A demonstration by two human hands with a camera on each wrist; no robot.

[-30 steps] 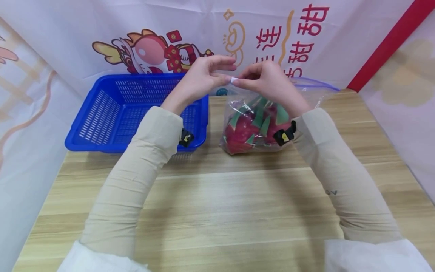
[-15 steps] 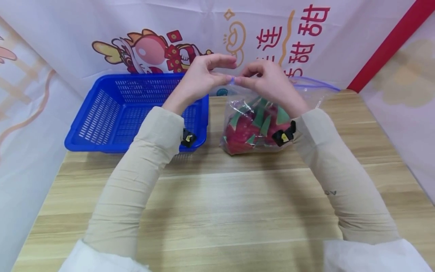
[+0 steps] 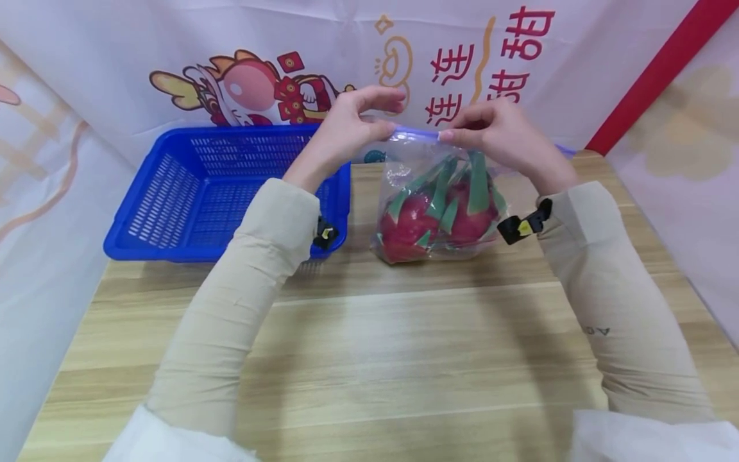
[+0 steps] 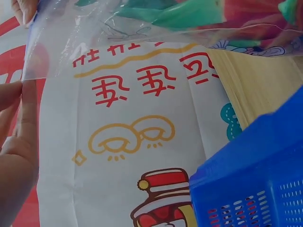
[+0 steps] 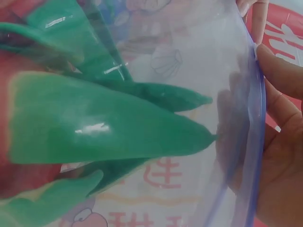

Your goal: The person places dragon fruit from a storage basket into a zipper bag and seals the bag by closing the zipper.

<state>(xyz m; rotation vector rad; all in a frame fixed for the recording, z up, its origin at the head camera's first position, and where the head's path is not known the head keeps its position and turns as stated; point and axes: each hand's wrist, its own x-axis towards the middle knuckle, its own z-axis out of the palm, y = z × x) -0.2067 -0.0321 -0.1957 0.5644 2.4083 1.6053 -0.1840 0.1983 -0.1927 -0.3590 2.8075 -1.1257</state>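
Observation:
A clear zip bag [image 3: 407, 157] with a purple zip strip stands on the table, two red dragon fruits [image 3: 411, 224] with green leaf tips inside it. My left hand [image 3: 353, 125] pinches the bag's top left corner between thumb and finger. Further right along the strip, my right hand [image 3: 499, 135] pinches the small white slider [image 5: 256, 49]. In the right wrist view the purple strip [image 5: 258, 118] runs down past that thumb, and green leaves [image 5: 104, 123] show through the plastic. The left wrist view has the left hand [image 4: 21, 137] at the bag's edge.
A blue plastic basket [image 3: 144, 250] stands left of the bag, partly behind the left forearm. Behind both rises a white printed cloth [image 3: 346, 38] with red characters. The wooden table [image 3: 369, 359] extends toward the person.
My right hand has slid rightward along the zip strip, away from the left hand, carrying the slider with it. The left hand stays at the corner. More of the dragon fruits now shows.

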